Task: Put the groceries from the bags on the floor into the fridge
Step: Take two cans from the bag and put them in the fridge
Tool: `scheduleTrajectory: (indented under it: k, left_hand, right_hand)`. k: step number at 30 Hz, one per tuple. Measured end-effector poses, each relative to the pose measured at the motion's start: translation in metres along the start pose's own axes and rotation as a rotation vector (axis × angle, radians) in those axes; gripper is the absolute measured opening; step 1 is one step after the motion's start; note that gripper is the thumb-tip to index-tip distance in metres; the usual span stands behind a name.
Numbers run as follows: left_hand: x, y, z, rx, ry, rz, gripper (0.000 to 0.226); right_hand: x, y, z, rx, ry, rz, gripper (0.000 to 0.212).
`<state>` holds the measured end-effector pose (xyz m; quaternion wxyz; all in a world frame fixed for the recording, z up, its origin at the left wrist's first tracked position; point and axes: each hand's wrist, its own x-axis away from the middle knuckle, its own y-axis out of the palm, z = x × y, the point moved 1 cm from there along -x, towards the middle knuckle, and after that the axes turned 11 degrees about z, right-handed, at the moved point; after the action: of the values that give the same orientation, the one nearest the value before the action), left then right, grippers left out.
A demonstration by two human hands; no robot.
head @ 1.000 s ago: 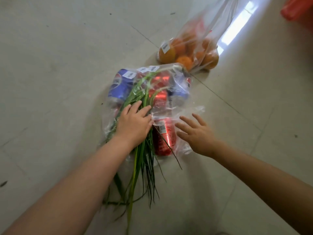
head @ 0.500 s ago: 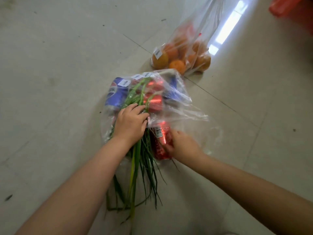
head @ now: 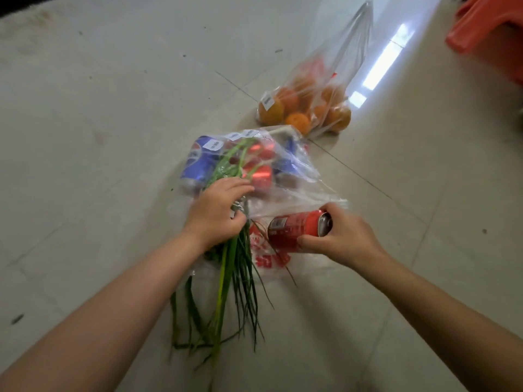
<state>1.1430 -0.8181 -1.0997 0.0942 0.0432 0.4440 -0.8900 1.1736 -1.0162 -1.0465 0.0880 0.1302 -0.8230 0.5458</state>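
My right hand (head: 343, 239) is wrapped around a red aluminium drink can (head: 297, 230), thumb along its near side and fingers curled over the far side, so the can lies on its side with its silver top facing right toward my palm. It is just outside the mouth of the clear plastic shopping bag with red print (head: 271, 258), held just above the bag's flattened lower edge.

My left hand (head: 218, 215) reaches in from the lower left, forearm stretched forward, palm down on the bag. Its fingers are curled into a bunch of long green onion stalks (head: 226, 281) and the plastic around them, pinning both to the pale tiled floor (head: 99, 123). The stalks trail out of the bag toward me and fan across the tiles.

Deeper in the same bag lie a blue cola can (head: 198, 162) and more red cans (head: 261, 176) (the exact count is lost in glare and crumpled plastic).

Beyond it, near but apart, a second clear plastic bag of round oranges (head: 308, 108) rests on the floor, its top standing up. An orange-red plastic stool (head: 489, 32) shows at the upper right corner.
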Motion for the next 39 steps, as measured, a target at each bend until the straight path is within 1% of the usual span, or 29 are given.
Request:
scheduleTrajectory:
  k: [1, 3, 4, 5, 7, 9, 10, 12, 13, 15, 16, 17, 18, 19, 21, 23, 24, 25, 26, 27, 29, 30, 33, 36, 39]
  left_hand:
    - [0.000, -0.005, 0.005, 0.037, 0.007, -0.031, 0.054]
    - [-0.002, -0.011, 0.017, 0.099, 0.013, -0.168, 0.064]
    - [-0.003, -0.013, 0.023, 0.110, 0.017, -0.243, 0.072]
    - [-0.004, -0.014, 0.029, 0.114, 0.017, -0.283, 0.079]
    - [-0.005, -0.014, 0.041, 0.123, 0.027, -0.246, 0.087]
    - [-0.004, -0.014, 0.046, 0.116, 0.007, -0.155, 0.087]
    - [-0.002, -0.015, 0.043, 0.136, -0.043, -0.097, 0.086]
    - [0.002, -0.018, 0.034, 0.260, -0.227, 0.024, 0.085]
    - [0.003, -0.021, 0.029, 0.324, -0.327, 0.088, 0.083]
    - [0.003, -0.026, 0.019, 0.404, -0.483, 0.195, 0.077]
    - [0.002, -0.028, 0.015, 0.428, -0.525, 0.226, 0.076]
    - [0.001, -0.029, 0.012, 0.447, -0.550, 0.246, 0.077]
    - [0.000, -0.029, 0.010, 0.469, -0.567, 0.259, 0.078]
    - [-0.002, -0.029, 0.010, 0.496, -0.580, 0.268, 0.079]
    - [-0.007, -0.028, 0.012, 0.532, -0.580, 0.275, 0.077]
    - [-0.012, -0.028, 0.014, 0.517, -0.561, 0.284, 0.075]
    - [-0.015, -0.028, 0.014, 0.507, -0.553, 0.294, 0.074]
    - [-0.017, -0.028, 0.013, 0.491, -0.540, 0.302, 0.075]
    - [-0.017, -0.029, 0.011, 0.456, -0.516, 0.305, 0.076]
    - [-0.018, -0.029, 0.010, 0.398, -0.482, 0.301, 0.077]
    - [-0.017, -0.027, 0.007, 0.269, -0.418, 0.287, 0.078]
    - [-0.016, -0.026, 0.006, 0.220, -0.400, 0.282, 0.078]
    - [-0.017, -0.017, 0.005, 0.111, -0.330, 0.240, 0.074]
    - [-0.022, -0.008, 0.008, 0.012, -0.258, 0.181, 0.076]
    - [-0.028, 0.000, 0.011, 0.004, -0.281, 0.168, 0.080]
  right_hand:
    - [0.001, -0.008, -0.002, -0.023, -0.006, 0.027, 0.051]
    - [0.000, -0.020, -0.005, -0.123, -0.005, 0.059, 0.047]
    - [-0.003, -0.024, -0.007, -0.213, -0.001, 0.066, 0.043]
    - [-0.004, -0.025, -0.010, -0.319, 0.006, 0.059, 0.039]
    - [-0.005, -0.024, -0.017, -0.496, -0.009, 0.005, 0.030]
    - [-0.007, -0.022, -0.024, -0.617, -0.041, -0.082, 0.024]
    - [-0.010, -0.022, -0.026, -0.659, -0.069, -0.133, 0.023]
    - [-0.017, -0.019, -0.022, -0.670, -0.125, -0.222, 0.031]
    - [-0.022, -0.015, -0.017, -0.569, -0.148, -0.218, 0.034]
    - [-0.038, -0.004, -0.006, -0.116, -0.299, -0.139, 0.032]
    - [-0.041, 0.004, -0.004, 0.115, -0.434, -0.111, 0.030]
    - [-0.042, 0.011, -0.005, 0.294, -0.611, -0.065, 0.028]
    - [-0.045, 0.018, -0.006, 0.391, -0.765, -0.016, 0.026]
    - [-0.048, 0.024, -0.007, 0.392, -0.881, 0.055, 0.026]
    - [-0.046, 0.029, -0.017, 0.374, -1.056, 0.107, 0.029]
    - [-0.042, 0.037, -0.025, 0.412, -1.257, 0.050, 0.021]
    - [-0.044, 0.040, -0.024, 0.495, -1.311, -0.022, 0.019]
    - [-0.048, 0.041, -0.022, 0.624, -1.306, -0.120, 0.022]
    - [-0.056, 0.041, -0.018, 0.754, -1.232, -0.180, 0.027]
    - [-0.068, 0.038, -0.011, 0.840, -1.077, -0.178, 0.031]
    - [-0.091, 0.029, -0.003, 0.919, -0.757, -0.102, 0.037]
    - [-0.101, 0.024, 0.000, 0.928, -0.632, -0.040, 0.038]
    - [-0.124, 0.018, 0.005, 0.883, -0.340, 0.058, 0.038]
    - [-0.141, 0.012, 0.007, 0.804, -0.203, 0.084, 0.038]
    - [-0.152, 0.011, 0.002, 0.724, -0.139, 0.077, 0.034]
